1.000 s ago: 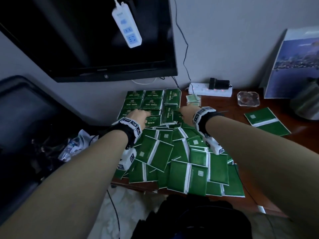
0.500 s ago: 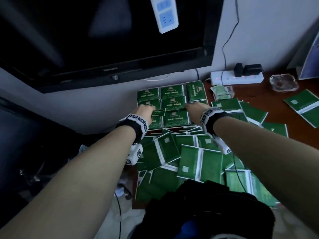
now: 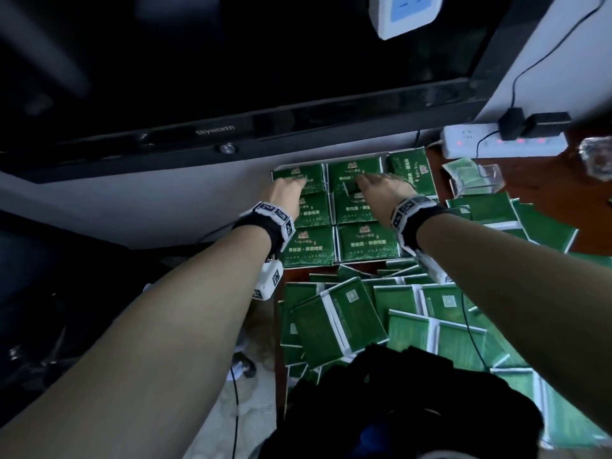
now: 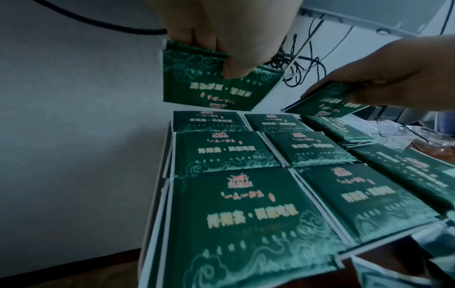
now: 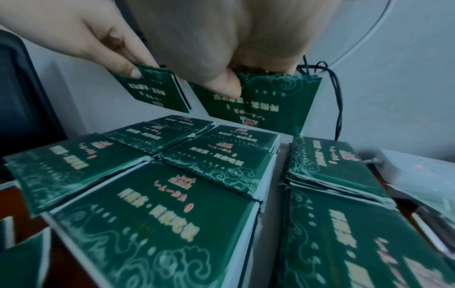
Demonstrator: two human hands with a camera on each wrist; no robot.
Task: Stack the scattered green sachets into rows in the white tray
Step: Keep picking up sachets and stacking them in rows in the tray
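Pinching one sachet (image 4: 216, 81) in left hand (image 4: 229, 29); right hand (image 5: 236, 48) pinches another (image 5: 265, 103).

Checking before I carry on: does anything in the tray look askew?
Yes. The right-hand column lies turned sideways to the other stacks, and its top sachets sit fanned and uneven. The other stacks look square.
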